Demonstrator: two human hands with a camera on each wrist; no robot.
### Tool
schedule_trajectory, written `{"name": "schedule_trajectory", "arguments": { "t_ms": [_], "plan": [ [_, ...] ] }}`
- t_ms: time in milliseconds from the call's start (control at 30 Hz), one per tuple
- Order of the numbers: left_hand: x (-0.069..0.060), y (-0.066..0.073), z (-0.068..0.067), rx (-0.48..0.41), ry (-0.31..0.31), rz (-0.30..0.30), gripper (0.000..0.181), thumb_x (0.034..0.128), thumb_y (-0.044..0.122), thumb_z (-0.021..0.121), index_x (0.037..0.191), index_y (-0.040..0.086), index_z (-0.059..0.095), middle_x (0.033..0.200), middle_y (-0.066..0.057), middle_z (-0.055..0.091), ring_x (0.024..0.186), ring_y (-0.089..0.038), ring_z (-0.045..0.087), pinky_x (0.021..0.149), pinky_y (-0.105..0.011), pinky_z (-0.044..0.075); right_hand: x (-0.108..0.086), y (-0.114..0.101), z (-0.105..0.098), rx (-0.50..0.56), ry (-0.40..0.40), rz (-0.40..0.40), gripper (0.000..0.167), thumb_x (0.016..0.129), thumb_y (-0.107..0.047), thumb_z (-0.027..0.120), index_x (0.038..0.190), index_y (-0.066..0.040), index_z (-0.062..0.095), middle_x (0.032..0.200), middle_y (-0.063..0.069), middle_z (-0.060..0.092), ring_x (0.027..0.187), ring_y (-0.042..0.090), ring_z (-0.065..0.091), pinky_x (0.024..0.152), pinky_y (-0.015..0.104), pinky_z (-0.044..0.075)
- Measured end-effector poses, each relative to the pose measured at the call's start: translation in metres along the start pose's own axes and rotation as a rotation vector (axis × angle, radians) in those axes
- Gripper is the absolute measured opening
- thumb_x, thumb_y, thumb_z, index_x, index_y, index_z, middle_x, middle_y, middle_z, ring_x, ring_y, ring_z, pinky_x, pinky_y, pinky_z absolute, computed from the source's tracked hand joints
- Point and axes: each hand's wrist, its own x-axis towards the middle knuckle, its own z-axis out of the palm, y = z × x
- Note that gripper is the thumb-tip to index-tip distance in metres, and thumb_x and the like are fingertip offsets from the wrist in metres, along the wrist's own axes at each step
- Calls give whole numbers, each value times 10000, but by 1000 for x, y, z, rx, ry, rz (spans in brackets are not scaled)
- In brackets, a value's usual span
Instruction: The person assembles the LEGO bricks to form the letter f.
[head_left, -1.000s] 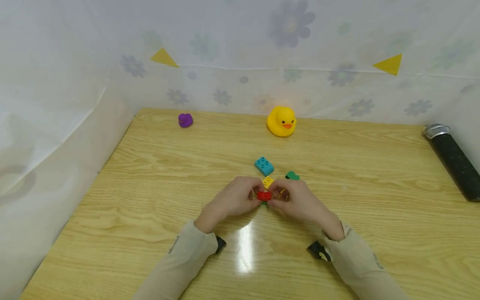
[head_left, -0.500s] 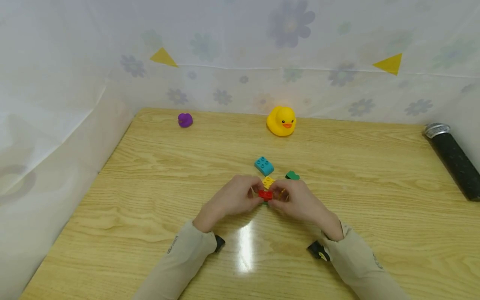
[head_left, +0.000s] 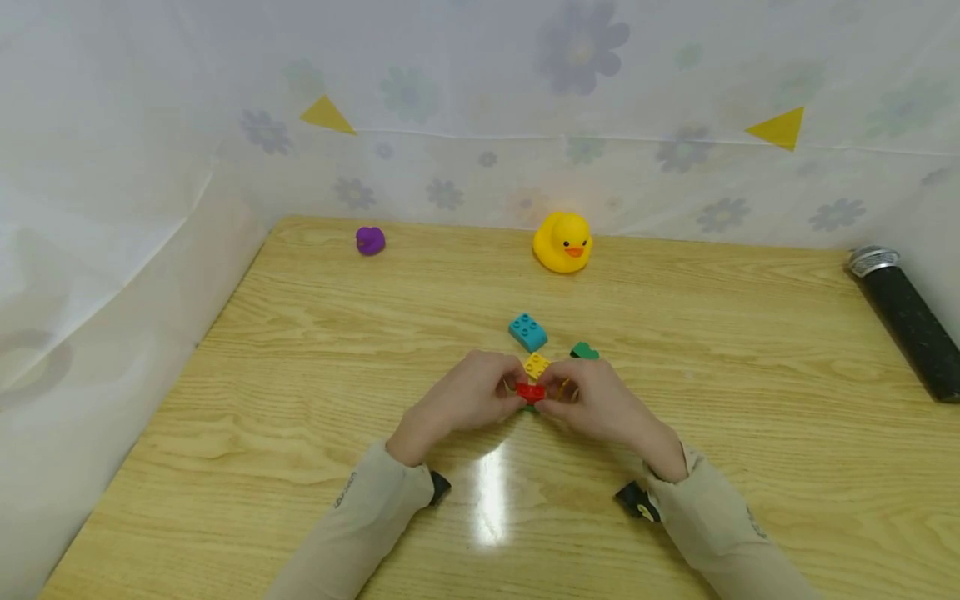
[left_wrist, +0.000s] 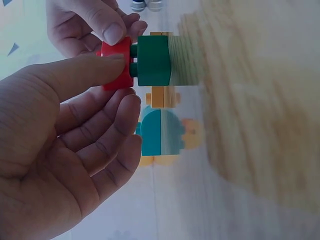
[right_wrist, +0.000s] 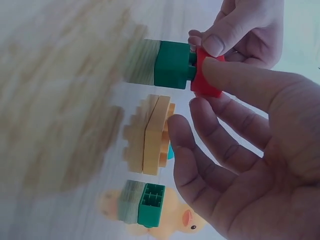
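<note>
Between both hands is a red toy building brick point(head_left: 530, 392). My left hand point(head_left: 480, 392) pinches its left side with thumb and fingers, and my right hand point(head_left: 596, 402) pinches the right side. Directly beneath stands a green brick point(left_wrist: 154, 60) on the table; its studs show in a narrow gap under the red one in both wrist views. Whether the studs enter the red brick, I cannot tell. Just beyond the fingers lies a yellow brick point(head_left: 537, 365), partly hidden by the right hand. A blue brick point(head_left: 528, 332) with a rounded side sits behind it.
Another green brick point(head_left: 585, 351) lies beyond the right hand. A yellow rubber duck point(head_left: 562, 243) and a small purple duck point(head_left: 371, 241) stand at the back of the wooden table point(head_left: 300, 333). A microphone point(head_left: 903, 321) lies along the right side.
The red brick has shifted very slightly to the right and its tilt has changed a little. Both hands keep their pinch on it, almost in the same place.
</note>
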Motion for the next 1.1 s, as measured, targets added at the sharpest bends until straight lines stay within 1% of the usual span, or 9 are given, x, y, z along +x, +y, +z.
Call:
{"name": "schedule_trajectory", "arguments": {
  "t_ms": [167, 300, 400, 633, 833, 933, 1000, 1100],
  "plan": [
    [0, 0, 0, 4, 6, 1, 92, 865, 154, 724, 926, 104, 677, 833, 42, 647, 688, -70, 554, 653, -204, 472, 0, -1, 0, -33, 21, -26, 87, 789, -47, 770, 837, -82, 706, 716, -62, 617, 646, 65, 543, 596, 239, 489],
    [0, 2, 0, 14, 1, -12, 83, 863, 156, 729, 909, 105, 682, 826, 38, 649, 694, -74, 553, 656, -206, 472, 0, -2, 1, -33, 27, -33, 103, 773, -29, 777, 839, -65, 707, 690, -61, 601, 613, 50, 517, 566, 229, 473],
    [0, 3, 0, 26, 2, -10, 78, 862, 157, 729, 905, 101, 697, 820, 31, 654, 694, -82, 550, 656, -211, 472, 0, -3, 1, -15, 13, -15, 112, 772, -19, 775, 848, -56, 702, 664, -64, 580, 581, 39, 488, 534, 222, 452],
    [-1, 3, 2, 54, 14, 5, 87, 870, 180, 723, 911, 103, 720, 798, 35, 661, 681, -70, 545, 650, -208, 468, -1, -5, 2, -11, -15, 39, 86, 806, -45, 748, 866, -64, 690, 633, -79, 548, 559, 31, 462, 518, 218, 424],
    [-1, 3, 2, 58, 9, -4, 88, 874, 194, 720, 906, 112, 723, 799, 42, 657, 679, -73, 542, 635, -211, 464, 0, -5, 2, -13, -12, 45, 78, 809, -56, 748, 857, -73, 688, 602, -88, 514, 531, 28, 433, 495, 215, 396],
    [-1, 1, 2, 48, 4, -7, 81, 872, 192, 721, 905, 118, 726, 811, 44, 662, 693, -70, 551, 641, -215, 466, 0, -4, 2, -19, -10, 56, 88, 802, -61, 757, 863, -67, 694, 607, -87, 523, 535, 31, 442, 499, 217, 405],
    [-1, -2, 2, 37, -3, -6, 92, 867, 192, 726, 921, 119, 726, 839, 38, 674, 715, -73, 566, 656, -223, 475, 0, -4, 2, -9, -14, 68, 101, 796, -73, 769, 867, -67, 698, 626, -84, 539, 553, 40, 462, 518, 222, 423],
    [-2, -8, 0, 24, -19, -19, 215, 859, 219, 734, 1034, 99, 706, 931, 10, 686, 793, -95, 590, 714, -243, 488, -1, -3, 0, 34, -30, 99, 156, 788, -108, 790, 903, -56, 700, 674, -64, 576, 590, 70, 509, 556, 237, 462]
  ]
}}
